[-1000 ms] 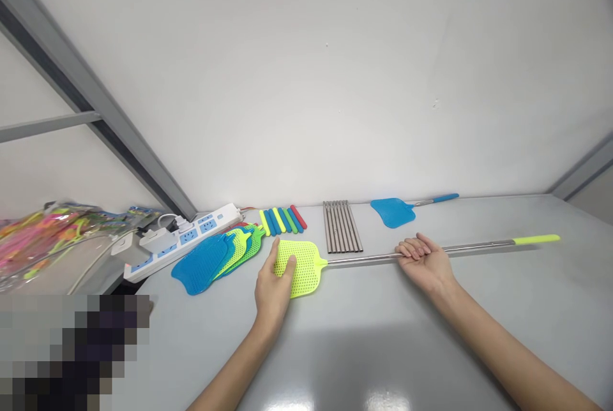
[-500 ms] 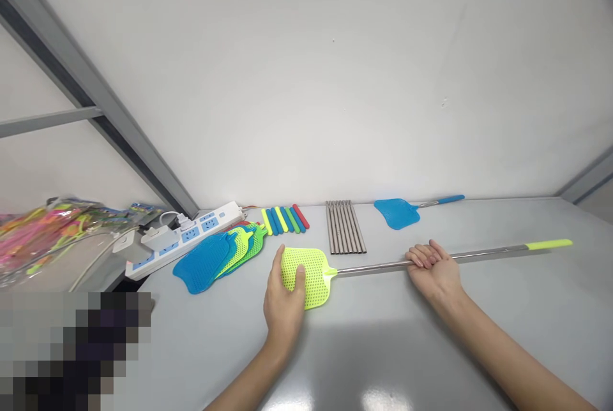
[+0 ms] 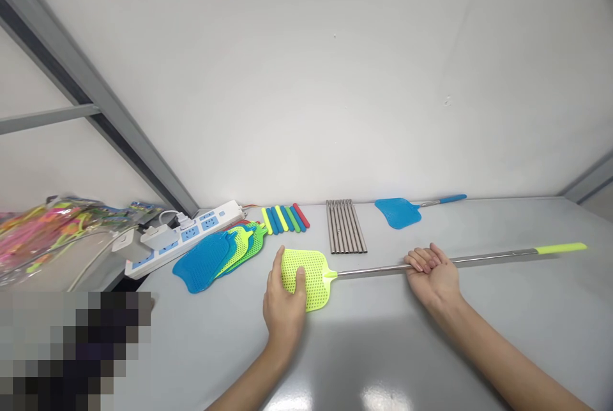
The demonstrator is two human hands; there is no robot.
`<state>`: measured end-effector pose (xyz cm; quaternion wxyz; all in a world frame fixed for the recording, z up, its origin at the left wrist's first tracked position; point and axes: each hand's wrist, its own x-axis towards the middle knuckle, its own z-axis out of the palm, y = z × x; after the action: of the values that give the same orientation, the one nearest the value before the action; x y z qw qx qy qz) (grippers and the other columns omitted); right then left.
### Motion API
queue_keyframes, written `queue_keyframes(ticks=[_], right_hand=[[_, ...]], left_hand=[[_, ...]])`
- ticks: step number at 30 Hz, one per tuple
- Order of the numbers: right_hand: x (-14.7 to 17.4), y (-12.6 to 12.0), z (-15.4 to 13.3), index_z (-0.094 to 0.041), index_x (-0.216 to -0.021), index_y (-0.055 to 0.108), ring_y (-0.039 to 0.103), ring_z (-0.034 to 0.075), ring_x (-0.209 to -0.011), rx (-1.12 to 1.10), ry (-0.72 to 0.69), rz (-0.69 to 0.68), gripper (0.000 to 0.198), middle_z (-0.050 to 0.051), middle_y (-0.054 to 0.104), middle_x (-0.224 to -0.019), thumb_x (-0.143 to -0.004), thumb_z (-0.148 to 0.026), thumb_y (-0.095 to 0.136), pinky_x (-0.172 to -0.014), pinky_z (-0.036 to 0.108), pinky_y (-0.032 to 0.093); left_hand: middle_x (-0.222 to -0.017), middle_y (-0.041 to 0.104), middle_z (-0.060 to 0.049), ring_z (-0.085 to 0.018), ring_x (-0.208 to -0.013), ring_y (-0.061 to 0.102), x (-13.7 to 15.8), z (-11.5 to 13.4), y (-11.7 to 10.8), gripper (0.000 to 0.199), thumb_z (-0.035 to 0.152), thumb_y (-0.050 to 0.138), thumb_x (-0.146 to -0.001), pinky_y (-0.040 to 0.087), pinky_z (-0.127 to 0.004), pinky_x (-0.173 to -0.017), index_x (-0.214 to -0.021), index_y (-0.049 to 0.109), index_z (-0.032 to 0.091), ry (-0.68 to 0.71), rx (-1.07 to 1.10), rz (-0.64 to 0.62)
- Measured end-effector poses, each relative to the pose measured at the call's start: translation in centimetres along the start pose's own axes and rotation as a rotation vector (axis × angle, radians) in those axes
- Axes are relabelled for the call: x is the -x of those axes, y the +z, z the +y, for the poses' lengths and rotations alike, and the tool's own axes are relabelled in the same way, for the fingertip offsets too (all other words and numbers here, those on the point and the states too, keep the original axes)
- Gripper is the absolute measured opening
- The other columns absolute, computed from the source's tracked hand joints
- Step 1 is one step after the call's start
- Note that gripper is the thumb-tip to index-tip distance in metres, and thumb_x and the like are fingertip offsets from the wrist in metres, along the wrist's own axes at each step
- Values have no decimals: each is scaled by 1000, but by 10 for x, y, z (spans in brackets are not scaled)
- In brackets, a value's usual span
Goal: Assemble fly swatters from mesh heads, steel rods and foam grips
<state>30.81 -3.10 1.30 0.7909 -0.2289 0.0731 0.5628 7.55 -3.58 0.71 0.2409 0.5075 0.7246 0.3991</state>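
Observation:
A yellow-green fly swatter [image 3: 316,280] with a long metal rod stretches across the grey table. My left hand [image 3: 286,306] grips the left side of its perforated head, thumb on top. Around the middle of the rod curl the fingers of my right hand [image 3: 433,274], palm turned up. The yellow-green handle [image 3: 561,249] at the rod's far right end is untouched. Behind the rod lies a blue fly swatter [image 3: 399,212] with a short rod and blue handle.
Left of my hands is a pile of blue, yellow and green swatter heads [image 3: 204,262] beside a white power strip [image 3: 223,214]. Coloured handles [image 3: 286,219] and metal rods [image 3: 345,227] lie in rows near the wall. Plastic-wrapped items [image 3: 62,229] are at far left.
The yellow-green handle has moved further right, and the rod between it and my right hand looks longer. My left hand stays on the swatter head.

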Motion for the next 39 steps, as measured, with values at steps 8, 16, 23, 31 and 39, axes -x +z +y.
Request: queue_keyframes(ticks=[8, 16, 23, 31, 39], right_hand=[[3, -4, 6, -20, -57, 10, 18, 6, -34, 18, 15, 21, 33, -8, 14, -43, -75, -11, 37, -31, 19, 23], [13, -1, 12, -20, -56, 11, 17, 6, -35, -3, 53, 38, 34, -8, 14, -44, -74, -10, 38, -32, 19, 22], [21, 1, 14, -19, -55, 14, 17, 6, -35, -2, 37, 36, 34, -8, 14, -44, -73, -11, 41, -32, 19, 22], [24, 2, 20, -19, -53, 15, 16, 6, -35, -4, 42, 53, 34, -8, 15, -43, -73, -11, 41, -32, 19, 21], [31, 1, 26, -18, -52, 17, 18, 6, -35, -6, 59, 52, 34, -8, 18, -42, -73, -12, 43, -33, 19, 23]], left_hand=[[-118, 48, -3, -24, -103, 47, 6, 4, 0, 51, 44, 41, -76, 37, -36, -82, -125, 31, 32, 32, -33, 19], [-117, 48, -4, -23, -103, 46, 15, 10, -2, 51, 40, 42, -77, 38, -34, -81, -125, 30, 30, 98, -25, 53], [-121, 46, -2, -22, -108, 43, 19, 10, 1, 49, 39, 42, -77, 36, -34, -84, -124, 31, 30, 85, 14, 38], [-121, 45, -1, -21, -105, 44, 26, 16, 1, 49, 40, 40, -78, 35, -35, -84, -125, 28, 32, 40, 32, 8], [-121, 44, 1, -21, -107, 43, 31, 16, 2, 47, 40, 40, -78, 36, -35, -84, -123, 27, 36, 16, 48, 9]])
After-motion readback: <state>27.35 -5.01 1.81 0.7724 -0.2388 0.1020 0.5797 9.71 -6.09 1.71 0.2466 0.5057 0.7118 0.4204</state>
